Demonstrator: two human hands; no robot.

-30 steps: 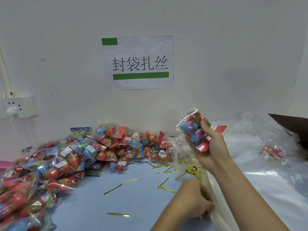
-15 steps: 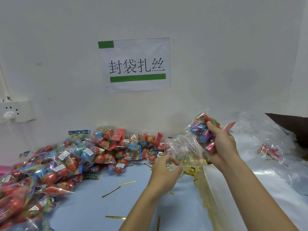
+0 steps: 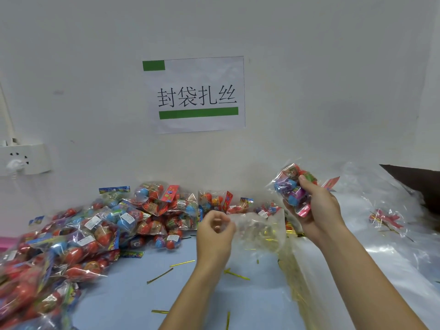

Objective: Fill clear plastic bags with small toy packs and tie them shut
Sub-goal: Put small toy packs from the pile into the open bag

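1. Both hands are raised above the table (image 3: 133,303), held apart from each other.
2. Right hand (image 3: 316,210) grips a bundle of toy packs (image 3: 289,186), fingers curled round it and thumb across its front; the bundle is off the table, near the wall.
3. Left hand (image 3: 214,236) pinches the edge of a clear bag (image 3: 259,231) between curled fingers and thumb. The bag hangs between the two hands, just below the bundle.
4. Whether the bag mouth is open cannot be told.
5. Filled bags (image 3: 78,236) lie heaped along the wall and down the left side of the table.
6. Gold ties (image 3: 160,275) lie scattered on the blue surface near the left forearm; more gold ties show through the plastic under the right forearm.
7. Plastic sheeting (image 3: 381,258) covers the right side, with one red-and-gold item resting on it.
8. Sign (image 3: 194,94) with two green bars is fixed to the wall above the heap; a socket (image 3: 22,159) is mounted at far left.
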